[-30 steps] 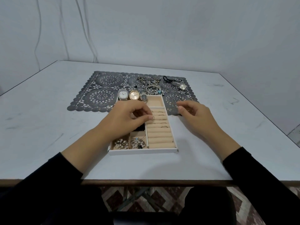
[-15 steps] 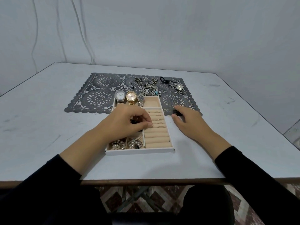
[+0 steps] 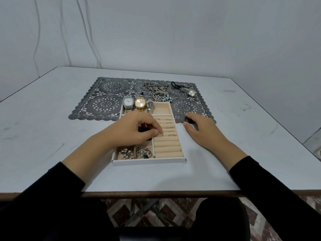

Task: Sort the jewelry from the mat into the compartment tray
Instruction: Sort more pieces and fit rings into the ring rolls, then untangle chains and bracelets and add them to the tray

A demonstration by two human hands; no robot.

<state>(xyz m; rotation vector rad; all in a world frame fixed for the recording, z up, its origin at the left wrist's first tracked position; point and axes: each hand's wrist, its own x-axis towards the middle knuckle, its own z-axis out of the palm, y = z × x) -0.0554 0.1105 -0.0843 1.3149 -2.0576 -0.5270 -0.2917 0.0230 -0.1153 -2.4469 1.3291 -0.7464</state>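
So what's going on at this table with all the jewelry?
A person is sorting jewelry into a compartment tray. Their left hand is at the ring rolls, fingertips on a ring. Their right hand rests on a small dark object at the lace mat's edge. Three watches sit at the tray's far end; chains and a square watch remain on the mat.
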